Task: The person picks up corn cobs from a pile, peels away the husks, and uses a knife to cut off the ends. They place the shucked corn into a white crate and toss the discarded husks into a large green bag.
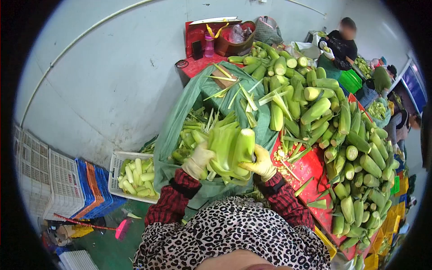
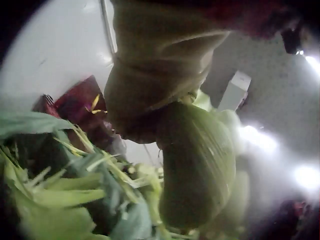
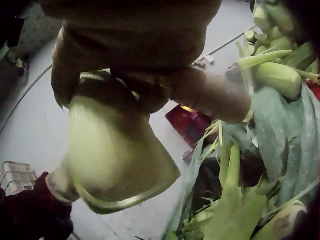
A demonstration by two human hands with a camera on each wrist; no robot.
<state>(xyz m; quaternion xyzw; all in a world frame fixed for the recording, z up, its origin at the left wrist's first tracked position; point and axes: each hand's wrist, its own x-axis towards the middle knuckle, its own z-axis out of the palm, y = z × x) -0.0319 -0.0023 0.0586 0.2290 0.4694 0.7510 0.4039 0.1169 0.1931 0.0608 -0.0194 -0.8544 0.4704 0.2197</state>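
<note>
Both gloved hands hold one corn ear over the green cloth bag. My left hand grips the spread pale husk leaves on its left side. My right hand is curled round the lower right of the ear. The left wrist view has the left glove above a bulging husk; its fingertips are hidden. In the right wrist view, a broad husk leaf hangs below the right glove, and the left hand shows beyond it.
Unhusked corn is heaped on the red table to the right. The green bag holds loose husks. A white crate with peeled ears stands at the left, near stacked crates. Several people work at the far right.
</note>
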